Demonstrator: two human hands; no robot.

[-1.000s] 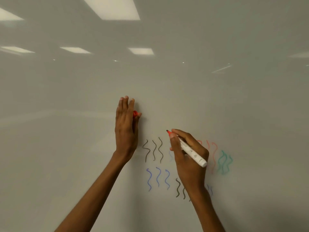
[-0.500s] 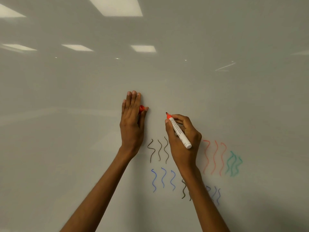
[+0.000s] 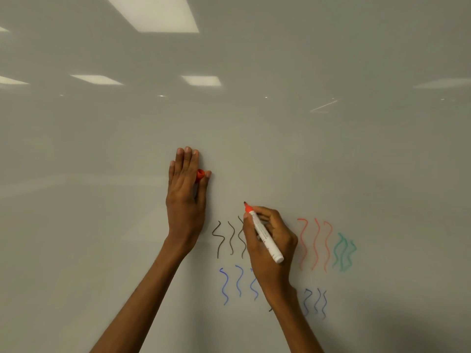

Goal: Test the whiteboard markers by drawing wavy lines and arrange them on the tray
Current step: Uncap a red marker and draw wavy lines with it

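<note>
My right hand (image 3: 270, 248) grips a white marker (image 3: 265, 236) with a red nib. Its tip touches or nearly touches the whiteboard (image 3: 102, 225) just above the black wavy lines (image 3: 229, 239). My left hand (image 3: 186, 200) lies flat against the board with straight fingers, and pinches the red cap (image 3: 200, 175) between thumb and forefinger. Blue wavy lines (image 3: 238, 284), red wavy lines (image 3: 316, 244), green wavy lines (image 3: 344, 252) and a second blue set (image 3: 316, 303) are drawn on the board. My right hand and wrist hide part of the black and blue lines. No tray is in view.
The glossy whiteboard fills the whole view and reflects ceiling lights (image 3: 153, 14). The drawn lines cluster at the lower middle and right. The board's upper half and left side bear no marks.
My right hand raised the marker tip well above the black lines, then brought it back down to just above them. My left hand has stayed flat on the board with the cap.
</note>
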